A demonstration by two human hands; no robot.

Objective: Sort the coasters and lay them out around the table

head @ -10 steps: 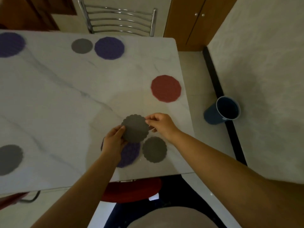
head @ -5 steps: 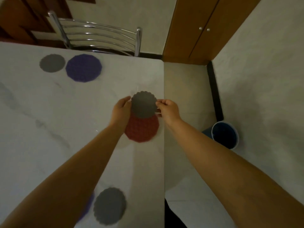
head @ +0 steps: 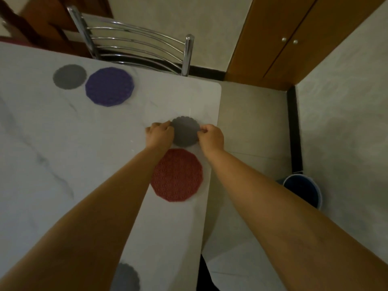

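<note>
A small grey scalloped coaster (head: pixel 185 132) is held between my left hand (head: pixel 159 133) and my right hand (head: pixel 211 138), low over the white marble table (head: pixel 52 143) near its right edge. Each hand pinches one side of it. Just nearer to me lies a large red coaster (head: pixel 177 175). At the far side a large purple coaster (head: pixel 109 86) lies beside a small grey coaster (head: pixel 69 76). Another small grey coaster (head: pixel 127 277) shows at the near edge, partly behind my left forearm.
A metal-backed chair (head: pixel 136 49) stands at the table's far side. A blue bucket (head: pixel 302 191) sits on the tiled floor to the right, by the wall. Wooden cabinet doors (head: pixel 294 38) fill the far right corner.
Both hands carried the grey coaster away from me, from in front of the red coaster to a spot beyond it near the table's right edge. The view shifted forward.
</note>
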